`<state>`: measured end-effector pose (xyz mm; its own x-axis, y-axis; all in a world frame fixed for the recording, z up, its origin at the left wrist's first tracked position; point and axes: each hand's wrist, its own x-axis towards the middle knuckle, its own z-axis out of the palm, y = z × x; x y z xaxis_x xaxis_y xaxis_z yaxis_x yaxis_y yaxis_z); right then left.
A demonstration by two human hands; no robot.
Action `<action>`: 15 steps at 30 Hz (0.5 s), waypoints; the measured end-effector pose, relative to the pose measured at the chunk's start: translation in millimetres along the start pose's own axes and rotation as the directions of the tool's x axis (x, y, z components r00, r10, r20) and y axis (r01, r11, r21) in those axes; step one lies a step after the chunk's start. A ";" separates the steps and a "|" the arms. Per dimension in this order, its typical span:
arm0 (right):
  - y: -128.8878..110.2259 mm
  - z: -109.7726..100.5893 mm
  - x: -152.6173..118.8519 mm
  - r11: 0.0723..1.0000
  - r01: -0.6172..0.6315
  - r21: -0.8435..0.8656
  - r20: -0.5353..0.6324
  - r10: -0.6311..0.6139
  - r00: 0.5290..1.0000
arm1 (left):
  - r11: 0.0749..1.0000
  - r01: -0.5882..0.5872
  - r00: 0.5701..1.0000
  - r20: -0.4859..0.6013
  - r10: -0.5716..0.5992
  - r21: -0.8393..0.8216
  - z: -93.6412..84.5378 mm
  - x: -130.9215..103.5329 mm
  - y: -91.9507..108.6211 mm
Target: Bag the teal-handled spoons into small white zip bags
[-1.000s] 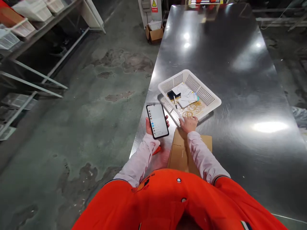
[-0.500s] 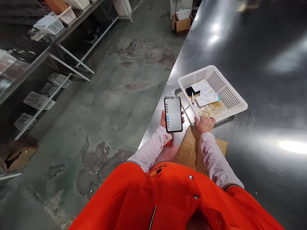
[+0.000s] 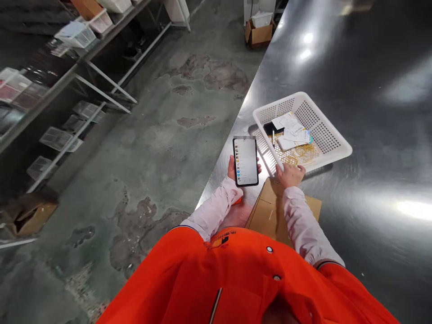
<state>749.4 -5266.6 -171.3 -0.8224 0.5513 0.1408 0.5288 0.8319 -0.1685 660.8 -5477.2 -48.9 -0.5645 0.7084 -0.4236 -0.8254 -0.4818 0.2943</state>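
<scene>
A: What could go wrong here, as you see it?

B: The left hand point(image 3: 236, 173) is wrapped around a phone point(image 3: 245, 161), screen lit and facing up, right at the edge of the steel table point(image 3: 371, 135); a loose grip there and I'd judge it drops to the concrete floor point(image 3: 151, 148); glass on concrete would not end well.

A: And the other hand?

B: The right hand point(image 3: 290, 174) is closed on the near rim of the white basket point(image 3: 329, 141), fingers curled over the edge; the basket sits on the table just beyond a flat cardboard box point(image 3: 266, 216) and stands apart from the phone. That tabletop is polished and slick, so a one-handed tug could make the basket skid or tip; the loose things inside might spill.

A: What is inside it?

B: White paper slips point(image 3: 292, 132), a tangle of yellowish bands or wire point(image 3: 299, 155), though I can't tell which from this height; a small dark object point(image 3: 271, 128) towards the back corner.

A: Materials?

B: The basket is thin plastic, rectangular, its walls pierced with a fine grid; light and a bit flexible, I'd guess. The table is smooth sheet metal throwing back the ceiling lights; the cardboard is matt brown with a taped seam; the floor is rough and blotchy.

A: Anything else about?

B: Metal shelving point(image 3: 67, 90) at left holding clear trays; an open carton point(image 3: 258, 31) on the floor beyond the table; the person wears an orange vest point(image 3: 236, 279) over pale sleeves.
</scene>
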 end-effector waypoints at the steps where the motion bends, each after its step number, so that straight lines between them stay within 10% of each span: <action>1: 0.3 0.7 0.0 1.000 0.002 0.001 -0.008 -0.002 1.000 | 1.000 0.000 1.000 0.000 0.000 0.007 -0.2 -0.2 -0.2; 15: 1.5 -0.6 1.7 0.993 -0.028 0.116 -0.004 0.029 1.000 | 0.999 -0.039 0.999 -0.036 0.040 0.027 0.2 -1.9 -0.6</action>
<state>749.0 -5264.4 -170.7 -0.8059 0.5753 0.1398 0.5238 0.8029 -0.2846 662.4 -5478.2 -48.1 -0.5972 0.6694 -0.4419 -0.8021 -0.4954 0.3335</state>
